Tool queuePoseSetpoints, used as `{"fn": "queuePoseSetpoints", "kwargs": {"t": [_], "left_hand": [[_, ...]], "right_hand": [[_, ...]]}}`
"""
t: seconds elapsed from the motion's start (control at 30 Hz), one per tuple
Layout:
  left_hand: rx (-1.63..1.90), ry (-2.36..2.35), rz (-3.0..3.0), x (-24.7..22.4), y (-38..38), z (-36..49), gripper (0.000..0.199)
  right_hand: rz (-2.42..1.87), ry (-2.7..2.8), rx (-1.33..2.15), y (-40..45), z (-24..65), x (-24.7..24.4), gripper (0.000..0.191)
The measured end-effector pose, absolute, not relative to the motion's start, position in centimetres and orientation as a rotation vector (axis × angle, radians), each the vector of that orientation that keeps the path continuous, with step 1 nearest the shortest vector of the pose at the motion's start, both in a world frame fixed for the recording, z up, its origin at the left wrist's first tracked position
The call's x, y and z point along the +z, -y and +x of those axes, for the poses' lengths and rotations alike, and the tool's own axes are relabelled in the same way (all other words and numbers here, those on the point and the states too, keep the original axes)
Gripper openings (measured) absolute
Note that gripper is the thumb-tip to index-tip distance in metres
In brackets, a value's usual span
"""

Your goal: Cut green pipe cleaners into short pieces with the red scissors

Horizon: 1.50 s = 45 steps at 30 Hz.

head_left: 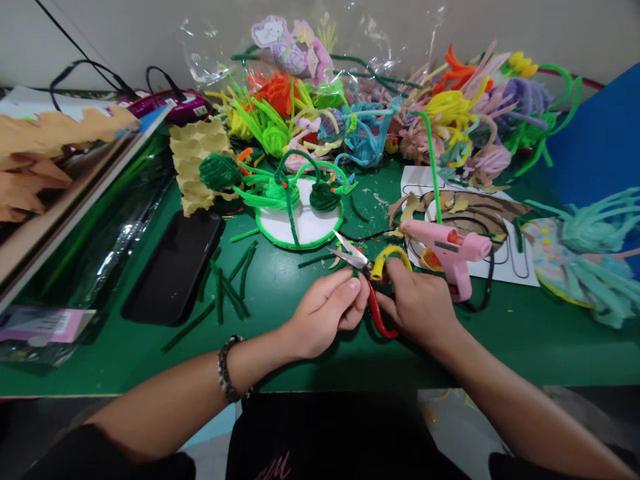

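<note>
Our right hand grips the scissors, parted blades pointing toward ten o'clock, while our nearer left hand pinches a green stem just beside them.

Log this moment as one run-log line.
left hand: pinches small green piece; right hand: holds scissors, blades apart; left side: phone, dark green strips; ahead: green-rimmed white disc; right side: pink glue gun

Moderate, fairly even light leaves soft shadows below the forearms at the front edge of the desk, with white glare on the clear plastic wrap beyond its back edge, slight softness throughout, and wide-angle stretching toward the sides.
</note>
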<state>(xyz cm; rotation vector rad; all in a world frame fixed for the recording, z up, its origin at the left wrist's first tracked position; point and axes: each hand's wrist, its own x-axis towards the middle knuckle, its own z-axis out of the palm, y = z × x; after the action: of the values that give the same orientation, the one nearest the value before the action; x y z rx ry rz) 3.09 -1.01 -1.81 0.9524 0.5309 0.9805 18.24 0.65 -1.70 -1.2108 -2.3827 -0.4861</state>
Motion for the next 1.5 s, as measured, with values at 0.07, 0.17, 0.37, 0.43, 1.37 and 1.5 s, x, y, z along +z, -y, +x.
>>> {"fn": "queuePoseSetpoints", "kwargs": {"t": [0.07, 0.17, 0.37, 0.43, 1.37, 1.5], "left_hand": [[0.979, -0.536, 0.95, -1.78, 1.02, 3.07, 0.027], [0.979, -0.539, 0.949, -1.79, 1.02, 3.03, 0.028], [0.969, -0.545, 0.948, -1.82, 1.04, 3.0, 0.029], [0.965, -0.549, 0.952, -1.77, 1.06, 2.97, 0.029], [0.985, -0.58, 1.017, -1.76, 0.8, 2.86, 0.031], [0.958, -0.613, 1.017, -1.71, 0.89, 2.87, 0.032]], "right_hand": [[-1.216, 2.38, -0.462, -0.61, 18.22, -1.75, 0.046], [-1.213, 2.382, -0.451, -0.61, 18.19, -1.73, 0.047], [-1.128, 2.368, -0.421, -0.68, 18.3, -1.57, 0.039], [-1.107, 2.375, -0.385, -0.67, 18.31, -1.55, 0.036], [-1.182, 2.416, -0.273, -0.81, 18.55, -1.68, 0.04], [-1.21, 2.434, -0.3, -0.81, 18.58, -1.78, 0.041]]}}
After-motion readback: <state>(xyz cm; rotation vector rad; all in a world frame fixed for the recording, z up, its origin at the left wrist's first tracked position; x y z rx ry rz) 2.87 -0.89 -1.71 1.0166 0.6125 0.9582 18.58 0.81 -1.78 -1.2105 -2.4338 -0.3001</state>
